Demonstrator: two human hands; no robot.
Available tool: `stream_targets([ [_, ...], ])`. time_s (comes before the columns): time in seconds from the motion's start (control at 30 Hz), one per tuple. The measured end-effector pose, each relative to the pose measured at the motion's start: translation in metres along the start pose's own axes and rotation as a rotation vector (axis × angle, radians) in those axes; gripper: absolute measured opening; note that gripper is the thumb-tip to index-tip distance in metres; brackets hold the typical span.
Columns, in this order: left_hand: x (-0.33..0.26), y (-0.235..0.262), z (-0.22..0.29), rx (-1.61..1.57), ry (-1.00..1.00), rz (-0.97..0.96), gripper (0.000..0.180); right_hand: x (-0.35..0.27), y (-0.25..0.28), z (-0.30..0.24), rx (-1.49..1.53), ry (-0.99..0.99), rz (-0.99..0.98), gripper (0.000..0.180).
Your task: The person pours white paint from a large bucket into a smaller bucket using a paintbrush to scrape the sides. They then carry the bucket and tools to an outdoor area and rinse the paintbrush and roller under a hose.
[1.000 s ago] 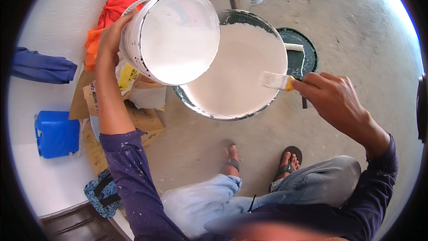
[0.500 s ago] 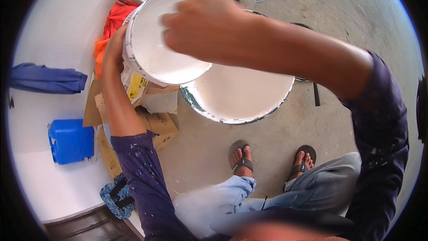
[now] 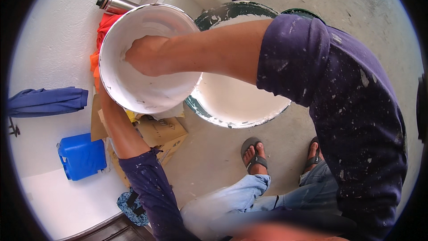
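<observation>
The right hand point(image 3: 149, 56) is curled inside the white bucket point(image 3: 149, 90); whether it grips anything cannot be told. The left hand, its grip unseen, is hidden behind the bucket, tilted beside a green tub point(image 3: 208, 115) of pale paint point(image 3: 240, 96).

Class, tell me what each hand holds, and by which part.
Left hand: the bucket, apparently from behind; hand and exact grip hidden. Right hand: inside the bucket; whether it holds anything cannot be told.
</observation>
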State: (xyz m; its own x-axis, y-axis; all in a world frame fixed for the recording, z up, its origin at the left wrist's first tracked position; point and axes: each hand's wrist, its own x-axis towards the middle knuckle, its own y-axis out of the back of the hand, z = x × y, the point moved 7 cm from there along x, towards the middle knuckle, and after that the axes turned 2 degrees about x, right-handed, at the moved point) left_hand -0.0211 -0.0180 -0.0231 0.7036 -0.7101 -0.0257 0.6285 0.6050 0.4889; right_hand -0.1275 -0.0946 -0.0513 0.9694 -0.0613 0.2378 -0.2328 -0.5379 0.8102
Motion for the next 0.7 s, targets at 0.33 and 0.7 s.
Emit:
stream_targets([
  [0.33, 0.001, 0.006, -0.003, 0.044, -0.070, -0.022, 0.039, -0.027, 0.001, -0.021, -0.732, 0.294, -0.405, 0.025],
  [0.7, -0.001, -0.007, 0.006, 0.090, -0.058, 0.075, 0.039, -0.024, 0.024, -0.012, -0.482, 0.127, -0.041, 0.018],
])
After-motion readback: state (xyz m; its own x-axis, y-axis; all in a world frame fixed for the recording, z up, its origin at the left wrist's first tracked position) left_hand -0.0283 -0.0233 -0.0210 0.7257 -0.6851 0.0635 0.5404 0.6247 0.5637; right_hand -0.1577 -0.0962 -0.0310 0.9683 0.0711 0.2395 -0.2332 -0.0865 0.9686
